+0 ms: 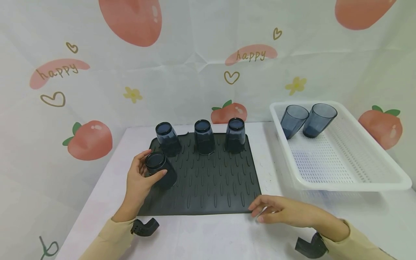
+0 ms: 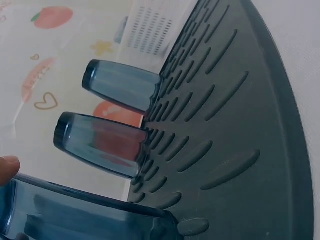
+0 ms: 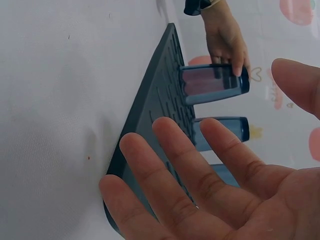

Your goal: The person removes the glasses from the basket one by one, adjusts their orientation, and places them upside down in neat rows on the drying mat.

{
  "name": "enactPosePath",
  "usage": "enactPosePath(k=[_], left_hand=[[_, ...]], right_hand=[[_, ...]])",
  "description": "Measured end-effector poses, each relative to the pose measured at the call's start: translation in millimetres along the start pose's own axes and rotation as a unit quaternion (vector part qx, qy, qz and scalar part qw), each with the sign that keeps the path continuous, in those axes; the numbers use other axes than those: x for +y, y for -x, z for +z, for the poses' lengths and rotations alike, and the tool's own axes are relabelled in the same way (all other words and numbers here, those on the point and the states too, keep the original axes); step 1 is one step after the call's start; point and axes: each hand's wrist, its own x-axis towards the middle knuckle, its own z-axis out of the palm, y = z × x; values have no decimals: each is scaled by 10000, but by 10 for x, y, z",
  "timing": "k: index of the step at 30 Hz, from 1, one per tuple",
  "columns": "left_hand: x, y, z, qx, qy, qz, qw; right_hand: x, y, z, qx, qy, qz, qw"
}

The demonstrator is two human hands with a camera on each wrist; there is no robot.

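My left hand grips a blue glass tumbler that stands upside down on the left part of a black ribbed drying mat. In the left wrist view that glass is close up, with one fingertip beside it. Behind it, three more upturned tumblers stand in a row along the mat's far edge: a left one, a middle one and a right one. My right hand is by the mat's near right corner, fingers loosely spread and holding nothing, as the right wrist view shows.
A white perforated plastic basket stands on the right of the white table. Two blue tumblers lean in its far left corner. A printed cloth hangs behind the table.
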Motion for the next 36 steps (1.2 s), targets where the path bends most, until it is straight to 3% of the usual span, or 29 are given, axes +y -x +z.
enactPosePath(k=[17, 27, 36], left_hand=[[-16, -86, -66, 98, 302, 601, 9977], [324, -11, -75, 266, 10, 831, 9962], [544, 119, 8, -276, 183, 1476, 9885]], right_hand=[[25, -6, -5, 17, -52, -48, 10000], [25, -5, -9, 6, -135, -105, 9999], [19, -8, -10, 1, -126, -50, 9999]])
